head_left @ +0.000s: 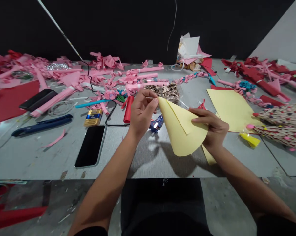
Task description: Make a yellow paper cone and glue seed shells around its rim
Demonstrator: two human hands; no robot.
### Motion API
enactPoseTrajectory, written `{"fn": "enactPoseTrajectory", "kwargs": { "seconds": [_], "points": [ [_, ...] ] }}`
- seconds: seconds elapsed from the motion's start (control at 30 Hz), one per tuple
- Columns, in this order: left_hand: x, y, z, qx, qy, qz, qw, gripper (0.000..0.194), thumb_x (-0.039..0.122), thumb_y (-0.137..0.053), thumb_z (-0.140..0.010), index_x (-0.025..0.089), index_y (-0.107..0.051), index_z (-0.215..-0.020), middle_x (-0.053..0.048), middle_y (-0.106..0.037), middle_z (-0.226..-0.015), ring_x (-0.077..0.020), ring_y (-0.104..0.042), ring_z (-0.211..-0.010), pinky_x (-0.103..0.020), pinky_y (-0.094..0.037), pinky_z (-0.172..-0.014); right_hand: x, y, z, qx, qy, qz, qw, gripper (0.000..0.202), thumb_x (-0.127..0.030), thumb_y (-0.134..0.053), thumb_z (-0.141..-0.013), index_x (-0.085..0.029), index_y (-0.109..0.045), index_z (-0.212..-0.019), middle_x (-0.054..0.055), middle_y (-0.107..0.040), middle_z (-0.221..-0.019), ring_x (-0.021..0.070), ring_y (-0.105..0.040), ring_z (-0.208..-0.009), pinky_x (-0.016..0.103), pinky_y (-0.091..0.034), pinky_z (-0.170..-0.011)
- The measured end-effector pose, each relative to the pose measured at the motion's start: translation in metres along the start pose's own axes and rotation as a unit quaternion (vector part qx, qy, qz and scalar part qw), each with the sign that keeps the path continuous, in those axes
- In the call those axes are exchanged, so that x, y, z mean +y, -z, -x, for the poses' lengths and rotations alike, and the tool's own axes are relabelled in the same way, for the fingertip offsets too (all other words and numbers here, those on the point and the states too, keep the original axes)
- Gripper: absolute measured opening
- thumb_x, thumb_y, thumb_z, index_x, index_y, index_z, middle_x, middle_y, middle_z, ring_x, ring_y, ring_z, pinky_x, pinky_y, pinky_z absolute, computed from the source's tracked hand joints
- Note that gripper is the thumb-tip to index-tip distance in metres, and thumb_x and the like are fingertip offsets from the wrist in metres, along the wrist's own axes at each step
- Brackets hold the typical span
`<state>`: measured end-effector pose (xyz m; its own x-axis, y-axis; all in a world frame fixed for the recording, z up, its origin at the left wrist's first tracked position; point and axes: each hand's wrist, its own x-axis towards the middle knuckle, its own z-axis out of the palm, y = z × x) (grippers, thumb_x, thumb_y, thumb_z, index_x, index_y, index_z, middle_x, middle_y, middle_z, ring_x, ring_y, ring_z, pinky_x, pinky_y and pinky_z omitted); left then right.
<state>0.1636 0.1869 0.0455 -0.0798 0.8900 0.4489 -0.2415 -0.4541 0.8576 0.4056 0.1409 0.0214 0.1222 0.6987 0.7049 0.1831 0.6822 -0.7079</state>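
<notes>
A yellow paper cone (181, 134), rolled from a sheet with an overlapping flap, is held above the front of the table. Its narrow tip is pinched by my left hand (143, 113), fingers closed. My right hand (212, 127) grips the wide end from the right, thumb and fingers around the paper's edge; some fingers are hidden behind the cone. Just right of my left hand, a blue glue gun (156, 124) rests on the table, partly covered. Behind my hands lies a clear pack of small brown-patterned pieces (172, 91).
Left of my hands are a phone (91, 146), a yellow-and-blue packet (93, 117) and a dark blue stapler-like tool (43, 125). Pink paper strips (106, 77) line the back. Yellow sheets (233, 108) lie right, near decorated cones (283, 127) and a small yellow item (250, 140).
</notes>
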Motion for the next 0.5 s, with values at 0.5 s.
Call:
{"fn": "enactPoseTrajectory", "kwargs": {
  "seconds": [0.5],
  "points": [
    [-0.0018,0.0056,-0.0104,0.005,0.113,0.070,0.991,0.039,0.035,-0.103,-0.069,0.022,-0.069,-0.080,-0.001,-0.070,-0.094,-0.0122,-0.066,-0.077,-0.023,-0.059,-0.068,-0.0031,-0.0075,0.0009,0.042,-0.034,-0.084,0.995,0.032,-0.043,-0.103,-0.084,-0.035,-0.089,-0.111,0.003,-0.092,-0.108,0.0299,-0.090,-0.099,0.047,-0.077,-0.087]
  ]
}}
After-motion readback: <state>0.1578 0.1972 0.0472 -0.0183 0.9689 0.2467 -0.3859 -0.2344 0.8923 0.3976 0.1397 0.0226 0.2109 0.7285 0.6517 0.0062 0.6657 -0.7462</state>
